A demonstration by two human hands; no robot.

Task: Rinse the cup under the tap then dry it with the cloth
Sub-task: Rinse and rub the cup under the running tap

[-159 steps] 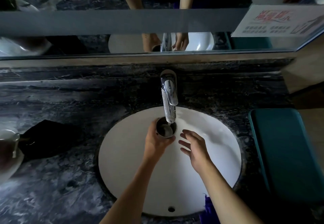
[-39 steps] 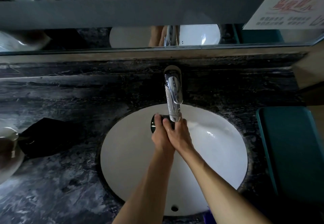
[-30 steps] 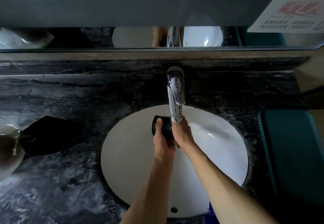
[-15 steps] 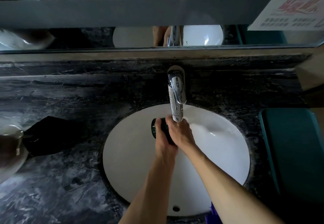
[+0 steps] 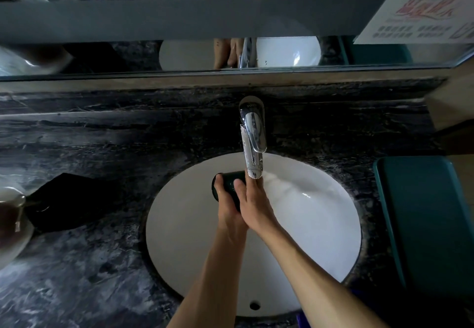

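A dark veined marble counter (image 5: 84, 271) surrounds an oval white basin (image 5: 320, 238) beneath a wall mirror (image 5: 128, 55). Over the basin, the left hand (image 5: 229, 215) grips a small dark cylindrical cup (image 5: 227, 182) tipped on its side, thumb along the near wall. The right hand (image 5: 255, 206) lies against the cup's right side, fingers wrapped over it. The chrome tap (image 5: 252, 138) ends just above both hands. Well left of the hands a crumpled black cloth (image 5: 69, 202) rests on the counter; a teal rectangular tray (image 5: 431, 225) sits far right.

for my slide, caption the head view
Both hands hold a dark cup sideways under the tap above the sink.
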